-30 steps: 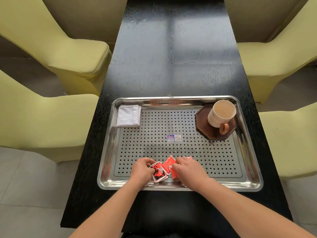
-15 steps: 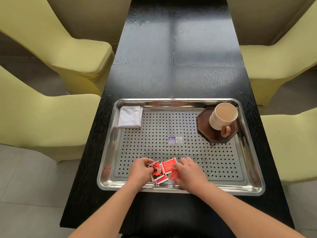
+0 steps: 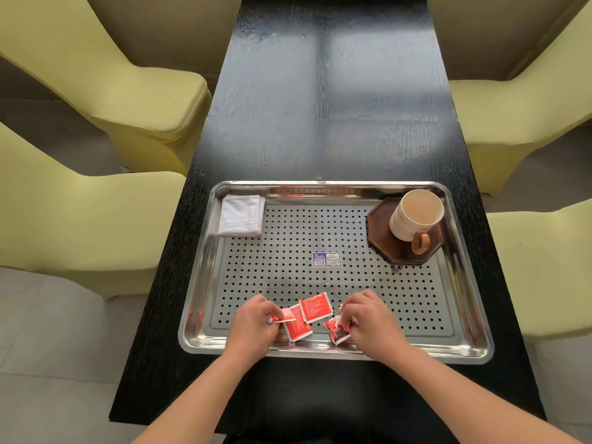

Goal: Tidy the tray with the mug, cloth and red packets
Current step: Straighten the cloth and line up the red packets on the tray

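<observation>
Left hand (image 3: 253, 326) pinches glossy, square red packet (image 3: 285, 316).

We can read no text outright. A small sticker (image 3: 325, 259) lies in the middle of the frame on the perforated floor of the tray (image 3: 320, 184). It carries blue and white print with a touch of red at its upper left, but we find the characters too small to make out. The red packets (image 3: 315, 307), lower middle, show lines of white print, which are also too fine for us to read. On the side of the mug (image 3: 413, 216), upper right, we see only a faint mark that may be lettering.
</observation>
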### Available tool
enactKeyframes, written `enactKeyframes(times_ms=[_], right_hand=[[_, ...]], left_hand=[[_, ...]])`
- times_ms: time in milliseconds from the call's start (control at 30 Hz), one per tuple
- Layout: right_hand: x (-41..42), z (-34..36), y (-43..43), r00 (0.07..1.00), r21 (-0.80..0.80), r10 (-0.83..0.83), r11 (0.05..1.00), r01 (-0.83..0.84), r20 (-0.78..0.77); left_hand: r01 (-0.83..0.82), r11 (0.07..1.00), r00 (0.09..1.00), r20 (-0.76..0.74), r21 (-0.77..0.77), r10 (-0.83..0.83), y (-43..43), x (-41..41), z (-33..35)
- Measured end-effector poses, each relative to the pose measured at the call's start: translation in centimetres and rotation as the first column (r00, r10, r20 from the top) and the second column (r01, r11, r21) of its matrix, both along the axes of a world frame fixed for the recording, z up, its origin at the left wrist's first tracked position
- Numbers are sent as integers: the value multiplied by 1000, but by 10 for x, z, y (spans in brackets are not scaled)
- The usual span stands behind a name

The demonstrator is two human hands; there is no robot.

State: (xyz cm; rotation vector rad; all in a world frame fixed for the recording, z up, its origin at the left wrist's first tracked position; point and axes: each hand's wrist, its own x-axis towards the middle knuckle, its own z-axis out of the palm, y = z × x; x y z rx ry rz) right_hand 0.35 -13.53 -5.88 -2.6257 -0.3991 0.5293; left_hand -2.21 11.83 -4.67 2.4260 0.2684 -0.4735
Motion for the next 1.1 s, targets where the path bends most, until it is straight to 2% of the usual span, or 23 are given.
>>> enactKeyframes(times_ms=[67,167,267,333,433,500,633,767,933,1000,1100], right_hand=[[7,0,13,999,20,-47,999,47,24],[19,-6,36,998,-15,45,999,-46,-38],[25,-14,52,984,-130,173,976,-176,-30],[25,-18,56,981,-195,196,962,-191,5],[26,-17,57,986,-224,165,962,-158,12],[27,-14,55,995,-185,100,977,-102,-22],[27,-7,45,982,-99,-148,986,137,-114],[24,0,37,962,-49,-235,972,230,-139],[26,5,34,882,95,-395,898,430,-255],[26,6,35,888,182,-372,886,426,-269],[22,5,36,963,166,-170,964,207,-212]], left_hand=[[17,1000,1000,2,7,-17,1,-1,0],[13,1000,1000,16,6,-13,2,0,0],[-90,993,995,25,-71,92,4,3,-1],[-189,974,982,-12,-126,189,7,6,-4],[-277,953,960,-69,-119,270,13,11,-11],[-308,947,948,-115,-96,297,15,14,-16],[-276,961,953,-134,-23,271,14,18,-25],[-197,979,975,-95,48,201,10,20,-27],[-190,981,976,-95,47,194,9,17,-26],[-181,982,978,-92,54,185,9,14,-27],[-185,981,977,-96,52,189,8,11,-27]])
